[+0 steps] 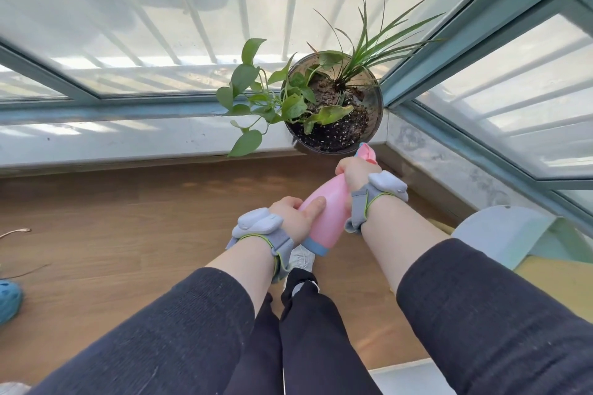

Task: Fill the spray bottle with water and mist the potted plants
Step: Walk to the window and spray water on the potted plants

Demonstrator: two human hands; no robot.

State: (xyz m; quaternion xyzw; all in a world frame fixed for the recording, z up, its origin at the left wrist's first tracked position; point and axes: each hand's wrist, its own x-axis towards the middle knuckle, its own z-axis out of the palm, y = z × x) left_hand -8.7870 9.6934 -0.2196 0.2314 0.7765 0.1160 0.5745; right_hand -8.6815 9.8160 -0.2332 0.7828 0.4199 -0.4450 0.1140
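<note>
Aiming a pink spray bottle at a potted plant on the window ledge, a person stands on a wooden floor in a sunlit glazed corner. The right hand is wrapped around the bottle's neck just below the pink nozzle head, its fingers clamped there, though whether one rests on the trigger cannot be told. The left hand steadies the lower body of the bottle from the side, thumb lying flat along the pink plastic and the other fingers curled under it. The bottle is tilted, its blue-banded base toward the person and the nozzle just short of the pot's near rim. The round dark pot sits in the corner of the ledge where two blue-framed windows meet; it holds speckled soil, a trailing broad-leaved vine spilling to the left and a tuft of narrow grass-like leaves. Both wrists carry grey strapped devices, and dark sleeves cover the forearms. A blue clog lies at the far left edge of the floor, and a pale rounded object sits at the right.
</note>
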